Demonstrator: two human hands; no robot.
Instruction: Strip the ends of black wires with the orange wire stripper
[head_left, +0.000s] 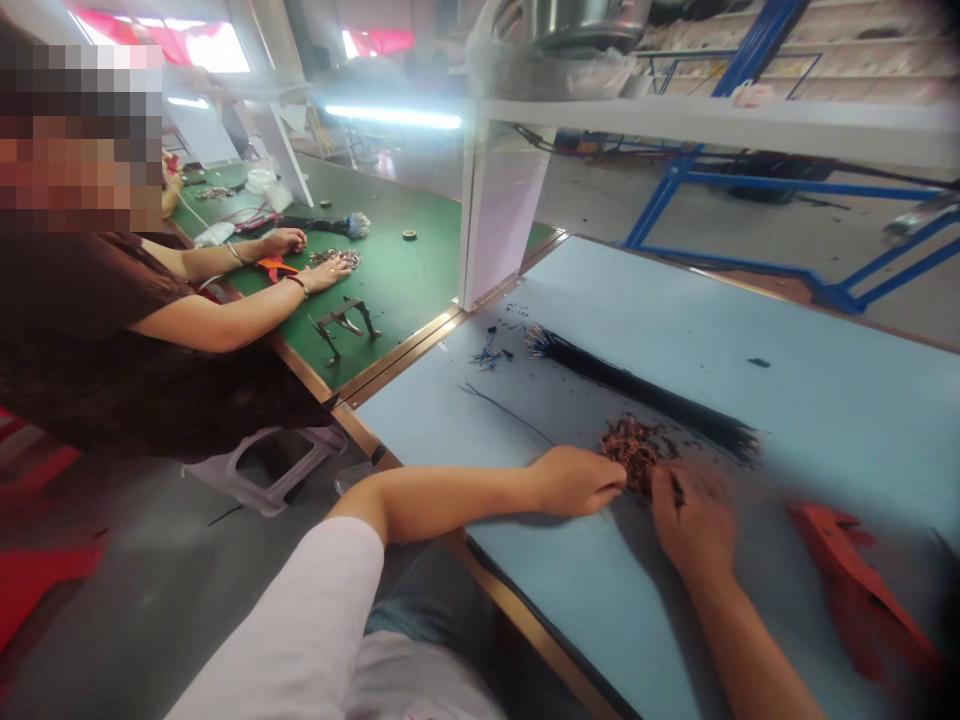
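Observation:
On the blue tabletop, a pile of small copper-coloured pieces [631, 450] lies between my hands. My left hand [581, 480] is closed at the pile's left edge, and a thin dark wire [510, 408] runs out from behind it to the left; what its fingers grip is too small to tell. My right hand [696, 510], blurred, touches the near right side of the pile; its fingertips are smeared. Behind the pile lies a long bundle of black wires [649, 388] with bare ends. An orange-red tool [862, 590] rests to the right of my right hand.
Small blue bits [487, 355] lie left of the bundle. A white upright panel [501, 210] stands at the table's far left corner. At the green table [420, 275], another person's hands [330, 272] touch a small pile. A grey stool [270, 465] stands below.

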